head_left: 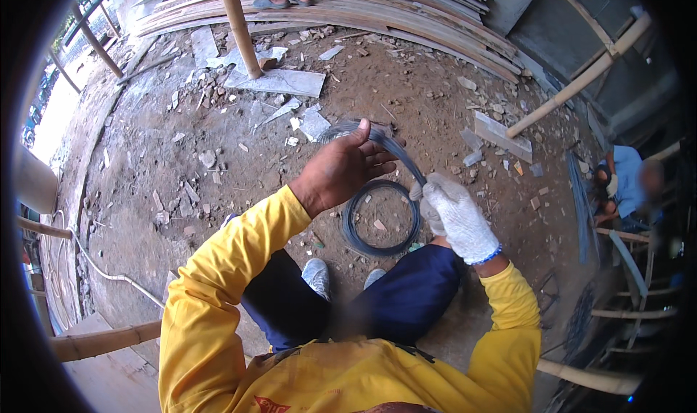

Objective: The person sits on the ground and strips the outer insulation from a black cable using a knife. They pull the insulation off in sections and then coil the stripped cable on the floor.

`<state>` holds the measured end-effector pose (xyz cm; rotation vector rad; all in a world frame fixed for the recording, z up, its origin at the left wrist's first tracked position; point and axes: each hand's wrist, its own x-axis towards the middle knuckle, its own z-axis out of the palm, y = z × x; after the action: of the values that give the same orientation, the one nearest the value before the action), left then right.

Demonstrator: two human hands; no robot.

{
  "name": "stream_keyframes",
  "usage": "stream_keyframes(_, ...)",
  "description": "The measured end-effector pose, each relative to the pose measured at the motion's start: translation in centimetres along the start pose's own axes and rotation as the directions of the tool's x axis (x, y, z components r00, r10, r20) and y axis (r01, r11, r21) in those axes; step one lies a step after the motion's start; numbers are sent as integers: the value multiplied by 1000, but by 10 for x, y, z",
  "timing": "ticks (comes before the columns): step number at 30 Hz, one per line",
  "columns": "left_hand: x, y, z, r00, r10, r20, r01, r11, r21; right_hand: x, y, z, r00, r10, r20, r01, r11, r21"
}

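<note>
A bundle of thin dark wire [406,160] bends in an arc between my two hands. My bare left hand [347,162] has it loosely between the raised thumb and the curved fingers. Loose wire strands fan out just beyond that thumb. At the other end of the arc, my right hand [454,213], in a white knitted glove, is closed round the wire. Below them a round coil of similar dark wire [382,251] lies on the dirt in front of my feet. Whether the two lots of wire are joined, I cannot tell.
Broken tile and stones litter the dirt. Bamboo poles stand on flat slabs, one pole [238,28] ahead and a slanted one [581,79] at right. Long boards [406,21] are stacked at the back, where a person's feet show. Another person in blue [626,177] is at far right.
</note>
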<state>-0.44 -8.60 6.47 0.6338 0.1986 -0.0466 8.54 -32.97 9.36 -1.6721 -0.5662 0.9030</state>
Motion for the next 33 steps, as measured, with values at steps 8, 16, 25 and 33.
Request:
stream_keyframes(8, 21, -6, -26, 930, 169, -328, -340, 736, -586, 30, 11, 38, 989, 125, 76, -133, 986, 97)
stream_keyframes(16, 55, -3, -53, 668, 382, -639, -701, 611, -368, 53, 6, 54, 960, 188, 206, -236, 941, 242)
stream_keyframes(25, 45, 9, -45, 623, 308, -719, -731, 557, -395, 96, -24, 80, 918, 288, 272, -345, 919, 192)
stream_keyframes(33, 35, 12, -44, 600, 354, -718, -736, 596, -322, 102, -18, 86, 932, 268, 244, -290, 955, 59)
